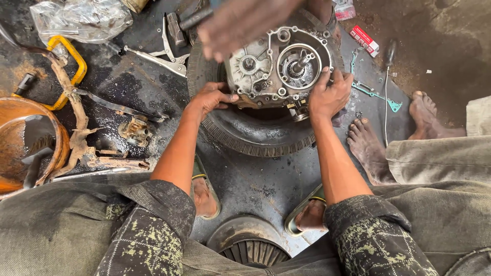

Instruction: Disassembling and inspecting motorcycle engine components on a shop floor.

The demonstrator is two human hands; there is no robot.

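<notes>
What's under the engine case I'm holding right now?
The engine case sits on a black tyre lying flat on the dark floor. Left hand and right hand grip its lower edge. The tyre's centre hole is mostly covered by the case.

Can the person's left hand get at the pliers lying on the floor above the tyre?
Probably not at once. The left hand grips the edge of the engine case on the tyre, and another person's blurred hand hangs close to the pliers. The floor between them looks free.
</notes>
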